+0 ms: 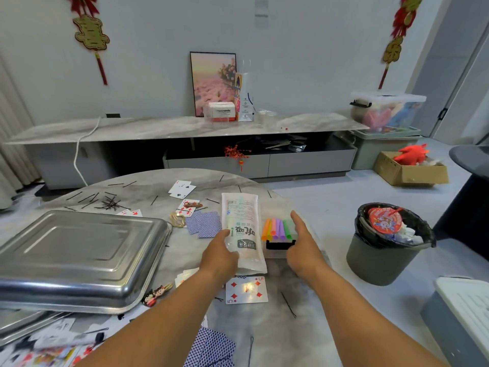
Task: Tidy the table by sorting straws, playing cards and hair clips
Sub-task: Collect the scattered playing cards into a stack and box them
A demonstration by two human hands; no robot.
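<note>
Two hands reach over a marble table (264,327). The left hand (219,256) grips a clear bag (242,229) by its near end. The right hand (304,250), index finger straight (others curled, holding nothing), touches coloured straws (277,229) on a small box (277,249). Cards (246,290) and hairpins (111,202) lie scattered about.

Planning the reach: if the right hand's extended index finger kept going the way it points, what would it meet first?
Likely the green straw in the coloured straw bundle; the right hand points beside it, though depth is unclear.

A home living room: low TV cabinet (185,144), framed picture (213,83), red wall ornaments (90,35).
</note>
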